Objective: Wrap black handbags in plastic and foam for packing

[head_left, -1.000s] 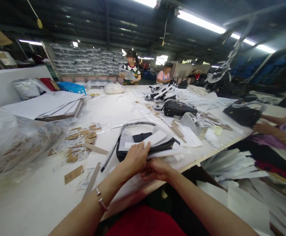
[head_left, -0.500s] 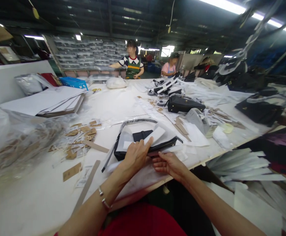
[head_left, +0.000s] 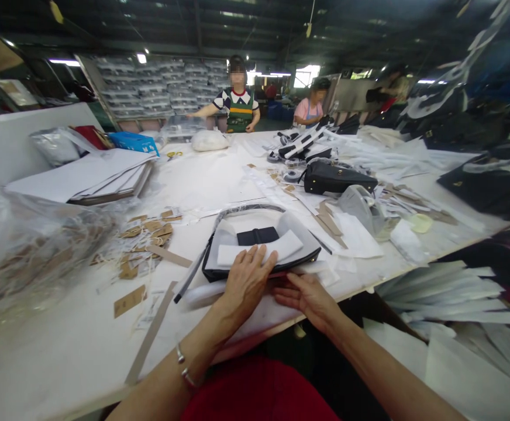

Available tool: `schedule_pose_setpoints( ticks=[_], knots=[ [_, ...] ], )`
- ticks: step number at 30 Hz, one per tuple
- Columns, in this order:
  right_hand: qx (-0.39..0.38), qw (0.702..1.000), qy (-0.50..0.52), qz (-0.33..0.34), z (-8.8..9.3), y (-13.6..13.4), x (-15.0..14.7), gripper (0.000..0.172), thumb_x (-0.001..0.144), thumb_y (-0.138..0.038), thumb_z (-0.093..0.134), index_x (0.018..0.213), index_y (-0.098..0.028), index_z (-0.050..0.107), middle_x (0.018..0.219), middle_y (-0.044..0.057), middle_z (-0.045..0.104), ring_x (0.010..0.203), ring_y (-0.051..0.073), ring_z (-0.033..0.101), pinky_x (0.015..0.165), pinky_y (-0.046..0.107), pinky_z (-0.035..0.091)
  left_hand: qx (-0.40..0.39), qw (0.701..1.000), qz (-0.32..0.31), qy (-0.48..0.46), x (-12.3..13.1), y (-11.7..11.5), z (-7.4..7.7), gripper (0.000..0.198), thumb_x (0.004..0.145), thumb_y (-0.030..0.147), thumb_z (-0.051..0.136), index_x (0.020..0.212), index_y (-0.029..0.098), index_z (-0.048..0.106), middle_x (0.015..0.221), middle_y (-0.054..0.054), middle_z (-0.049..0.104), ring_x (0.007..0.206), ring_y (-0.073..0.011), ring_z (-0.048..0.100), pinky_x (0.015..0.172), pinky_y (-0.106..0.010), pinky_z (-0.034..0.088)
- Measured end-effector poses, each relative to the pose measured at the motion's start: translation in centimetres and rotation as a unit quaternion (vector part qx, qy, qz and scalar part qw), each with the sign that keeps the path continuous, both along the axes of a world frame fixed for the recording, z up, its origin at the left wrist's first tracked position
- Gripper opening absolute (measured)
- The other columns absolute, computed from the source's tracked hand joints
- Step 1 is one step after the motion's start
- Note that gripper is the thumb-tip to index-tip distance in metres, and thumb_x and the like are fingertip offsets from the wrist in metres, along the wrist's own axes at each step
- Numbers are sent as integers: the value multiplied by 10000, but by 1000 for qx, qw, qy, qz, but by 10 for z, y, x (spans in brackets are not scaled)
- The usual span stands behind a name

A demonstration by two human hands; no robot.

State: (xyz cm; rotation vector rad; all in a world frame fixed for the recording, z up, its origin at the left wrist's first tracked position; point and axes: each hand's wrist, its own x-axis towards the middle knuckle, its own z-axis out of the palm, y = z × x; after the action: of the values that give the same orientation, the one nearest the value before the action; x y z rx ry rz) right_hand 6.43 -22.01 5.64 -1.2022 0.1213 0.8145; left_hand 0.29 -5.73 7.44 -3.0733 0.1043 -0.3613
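Note:
A black handbag (head_left: 211, 271) lies on the table in front of me, its body covered with white wrapping and its strap (head_left: 250, 207) looped toward the far side. On top sits a strip of white foam (head_left: 231, 255), with a dark flap or tab (head_left: 258, 235) showing behind it. My left hand (head_left: 251, 279) rests flat over the bag's near edge, fingers spread and touching the foam strip. Beside it, my right hand (head_left: 307, 297) reaches to the near edge with its fingers stretched out; whether the fingertips touch the bag is unclear.
Brown paper tags (head_left: 150, 234) with strings lie to the left, near a large clear plastic bag (head_left: 31, 245). A second black handbag (head_left: 338, 178) and a grey tape dispenser (head_left: 362, 207) stand to the right. Two people (head_left: 240, 105) work across the table.
My left fingers have flattened and spread over the foam strip, where one finger pointed along it before. The foam strip now lies lower across the bag. My right hand stays near the edge.

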Motion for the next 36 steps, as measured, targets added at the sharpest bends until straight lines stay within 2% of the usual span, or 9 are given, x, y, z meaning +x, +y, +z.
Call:
schedule_pose_setpoints(
  ticks=[5,8,15,17,21,23,26,31,36],
  knots=[
    [44,996,30,-65,-1,-2,1,153,859,-272,647,948,-150,619,837,93,747,732,224,743,717,367,607,-40,999,-9,13,3,6,6,655,871,341,662,1452,219,386,1476,-154,470,1314,-311,492,1049,-438,434],
    [37,995,38,-88,-1,-4,4,142,877,-281,617,938,-154,614,779,81,737,716,221,741,708,364,607,-46,999,-15,1,3,7,7,672,861,340,681,1451,212,387,1453,-159,493,1292,-302,515,1024,-432,457],
    [-25,998,54,32,6,-9,5,267,917,-357,603,1059,-131,614,786,133,745,763,259,751,719,383,599,-19,999,-25,-36,-1,4,3,529,918,158,535,1430,204,413,1389,-157,545,1191,-276,594,939,-406,504],
    [2,997,73,36,6,-10,4,286,893,-346,645,1072,-124,625,833,138,750,810,254,748,778,385,591,-20,999,-33,-38,-1,6,5,536,908,176,561,1424,206,419,1373,-149,557,1145,-271,618,912,-396,518],
    [128,985,117,-16,2,-3,-2,283,802,-279,754,1026,-129,669,1007,123,745,966,228,714,939,370,539,-33,998,-29,-41,-1,11,12,583,881,255,643,1418,217,419,1362,-124,569,1101,-266,637,905,-391,530],
    [180,974,128,-43,-2,4,-5,276,778,-281,776,1005,-150,689,1025,91,745,1007,219,695,959,359,528,-37,998,-23,-42,-1,12,17,584,889,299,642,1420,213,414,1356,-117,573,1096,-273,639,898,-399,537],
    [239,960,119,-81,-8,17,-6,242,745,-258,804,958,-189,713,962,32,757,965,188,692,935,336,538,-39,999,-16,-32,-2,14,23,582,901,330,629,1427,217,406,1352,-104,577,1066,-277,652,877,-410,550],
    [270,953,78,-114,-15,27,-3,246,702,-237,845,917,-228,725,907,-2,766,910,177,693,915,356,545,-44,999,-15,-19,-7,19,31,601,888,325,650,1429,229,407,1374,-95,568,1051,-271,661,883,-404,553],
    [261,959,58,-88,-17,24,-6,293,705,-269,852,965,-243,721,941,-4,762,922,180,688,914,377,545,-59,998,-20,-15,-11,28,33,604,890,349,647,1433,278,393,1385,-48,568,1022,-261,673,826,-396,573]
  ],
)
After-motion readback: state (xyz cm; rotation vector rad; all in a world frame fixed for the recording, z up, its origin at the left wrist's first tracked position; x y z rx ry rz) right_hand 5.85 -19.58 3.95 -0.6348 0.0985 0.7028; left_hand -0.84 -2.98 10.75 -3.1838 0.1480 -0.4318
